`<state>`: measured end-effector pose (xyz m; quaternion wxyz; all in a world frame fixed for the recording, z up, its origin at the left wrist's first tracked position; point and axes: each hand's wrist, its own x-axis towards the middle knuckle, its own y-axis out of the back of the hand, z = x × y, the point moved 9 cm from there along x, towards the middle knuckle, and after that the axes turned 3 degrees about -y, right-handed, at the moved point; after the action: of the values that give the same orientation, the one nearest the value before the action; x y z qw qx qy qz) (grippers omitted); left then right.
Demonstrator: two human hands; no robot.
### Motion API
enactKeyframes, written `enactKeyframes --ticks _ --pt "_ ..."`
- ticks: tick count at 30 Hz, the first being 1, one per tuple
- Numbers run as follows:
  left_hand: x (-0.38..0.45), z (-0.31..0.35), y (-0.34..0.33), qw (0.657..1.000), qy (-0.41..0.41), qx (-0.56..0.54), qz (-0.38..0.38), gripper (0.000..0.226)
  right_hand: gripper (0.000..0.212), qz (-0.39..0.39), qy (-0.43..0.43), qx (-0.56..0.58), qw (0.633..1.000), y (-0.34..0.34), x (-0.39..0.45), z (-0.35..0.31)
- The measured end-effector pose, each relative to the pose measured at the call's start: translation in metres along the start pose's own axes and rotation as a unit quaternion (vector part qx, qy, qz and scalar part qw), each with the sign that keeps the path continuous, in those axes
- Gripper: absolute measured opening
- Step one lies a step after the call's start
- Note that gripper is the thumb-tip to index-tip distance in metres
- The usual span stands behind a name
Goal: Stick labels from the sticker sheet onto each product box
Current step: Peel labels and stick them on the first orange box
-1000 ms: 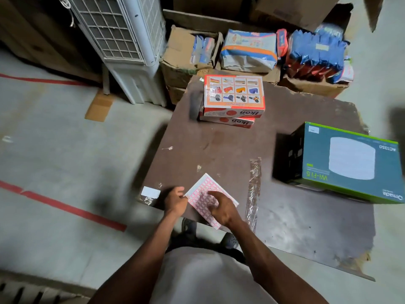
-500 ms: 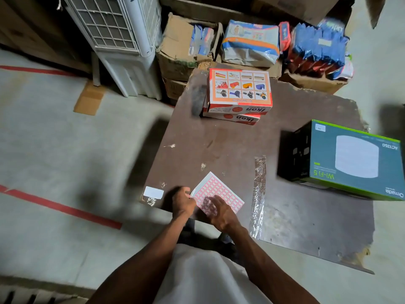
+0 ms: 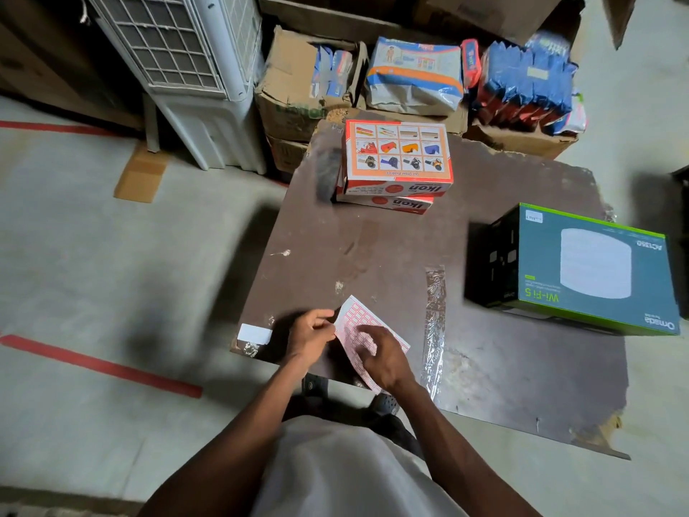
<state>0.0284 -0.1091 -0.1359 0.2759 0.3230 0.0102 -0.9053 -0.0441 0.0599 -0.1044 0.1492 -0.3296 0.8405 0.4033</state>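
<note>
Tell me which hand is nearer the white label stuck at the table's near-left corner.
Left. The left hand sits just right of the white label; the right hand lies farther right, over the sticker sheet.

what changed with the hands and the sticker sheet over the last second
The left hand now pinches the left edge of the sticker sheet and lifts it, so the sheet tilts up off the table. The right hand went on working at the labels. The two stacked Ikon boxes and the Omada Wi-Fi box stayed put.

White air cooler [image 3: 194, 69] beside cardboard cartons [image 3: 294, 95] of packets.
</note>
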Motion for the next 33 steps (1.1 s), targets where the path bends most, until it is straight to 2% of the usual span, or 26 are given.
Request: enactKeyframes --ticks 4,9,20,25,33 --pt "-0.017 0.043 -0.007 0.996 -0.067 -0.053 -0.030 0.033 0.031 0.052 0.028 0.086 0.995 0.033 -0.003 -0.030" --pt "-0.038 0.097 -0.018 0.985 -0.111 -0.119 -0.062 0.030 0.011 0.063 0.054 0.187 0.979 0.075 -0.014 -0.073" --pt "-0.074 0.179 -0.040 0.945 -0.148 -0.276 -0.098 0.031 0.014 0.135 0.094 0.296 0.941 0.149 -0.042 -0.108" --pt "-0.080 0.188 -0.048 0.934 -0.132 -0.317 -0.098 0.032 0.018 0.150 0.112 0.290 0.939 0.166 -0.048 -0.115" --pt "-0.088 0.199 -0.055 0.921 -0.133 -0.353 -0.095 0.034 0.010 0.160 0.121 0.264 0.943 0.175 -0.053 -0.115"
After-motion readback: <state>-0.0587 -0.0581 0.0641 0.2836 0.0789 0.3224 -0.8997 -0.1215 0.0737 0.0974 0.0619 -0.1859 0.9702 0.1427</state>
